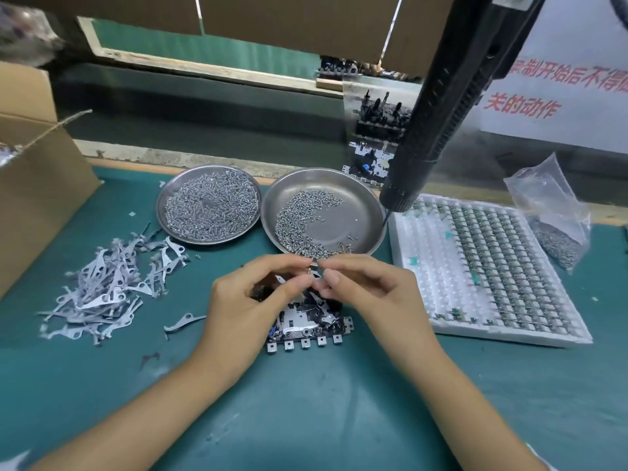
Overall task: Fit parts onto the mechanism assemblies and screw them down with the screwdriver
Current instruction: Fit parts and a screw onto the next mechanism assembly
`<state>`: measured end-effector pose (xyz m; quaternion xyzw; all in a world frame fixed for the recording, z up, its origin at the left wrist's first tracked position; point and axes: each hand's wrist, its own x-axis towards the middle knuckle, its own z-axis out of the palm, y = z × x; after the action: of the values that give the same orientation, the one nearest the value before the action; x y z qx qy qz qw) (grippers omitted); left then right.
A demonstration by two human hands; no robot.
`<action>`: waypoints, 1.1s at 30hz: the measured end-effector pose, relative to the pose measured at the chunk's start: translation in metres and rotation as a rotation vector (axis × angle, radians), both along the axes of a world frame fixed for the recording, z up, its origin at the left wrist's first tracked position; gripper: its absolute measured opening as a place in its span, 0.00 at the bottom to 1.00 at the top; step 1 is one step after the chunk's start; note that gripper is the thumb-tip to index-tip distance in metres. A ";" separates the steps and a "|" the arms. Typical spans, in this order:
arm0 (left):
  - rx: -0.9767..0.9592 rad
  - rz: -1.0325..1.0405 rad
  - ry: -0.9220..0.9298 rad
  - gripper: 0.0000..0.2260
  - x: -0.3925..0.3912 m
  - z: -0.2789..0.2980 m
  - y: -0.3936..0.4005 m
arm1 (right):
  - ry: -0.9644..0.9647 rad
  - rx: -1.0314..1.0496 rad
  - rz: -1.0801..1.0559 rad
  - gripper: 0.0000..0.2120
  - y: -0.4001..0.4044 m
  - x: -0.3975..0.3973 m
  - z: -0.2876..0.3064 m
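At lower centre of the frame, the mechanism assembly (307, 329) lies on the green counter (306, 402). Just above it, the left hand (244, 300) and right hand (370, 294) meet, fingers curled, pinching a small screw (309, 270) between them. Beyond sit two steel dishes of screws (323, 212); the black screwdriver (438, 107) hangs at upper right.

Even, fairly bright overhead light falls on the green desk (306, 402), with only soft, faint shadows under the hands. The two steel dishes (360, 198) show a mild sheen, no hard glare. Wide-angle bending curves the straight edges towards the borders. The top left corner is smeared with blur, the red sign (557, 93) is soft, and the black screwdriver (441, 107) looms large, slightly unsharp.
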<state>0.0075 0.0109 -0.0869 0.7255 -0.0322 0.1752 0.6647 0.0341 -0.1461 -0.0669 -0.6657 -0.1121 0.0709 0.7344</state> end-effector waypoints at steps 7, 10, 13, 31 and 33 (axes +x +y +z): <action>0.005 -0.017 0.033 0.08 0.001 -0.001 0.002 | -0.029 -0.079 -0.015 0.11 -0.001 0.001 -0.002; 0.038 -0.045 0.013 0.08 0.001 -0.001 0.003 | -0.050 -0.107 -0.029 0.09 -0.001 0.001 -0.003; 0.062 -0.057 0.007 0.08 0.001 -0.002 0.004 | -0.054 -0.125 -0.025 0.08 -0.002 0.000 -0.006; 0.192 -0.010 -0.113 0.09 0.001 -0.001 0.003 | -0.202 -0.250 0.012 0.10 -0.006 -0.004 -0.007; 0.210 0.012 -0.130 0.09 0.001 -0.001 0.004 | -0.215 -0.259 0.025 0.10 -0.006 -0.004 -0.009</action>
<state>0.0081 0.0147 -0.0879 0.7784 -0.0892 0.2214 0.5807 0.0296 -0.1519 -0.0759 -0.7570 -0.1882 0.0221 0.6253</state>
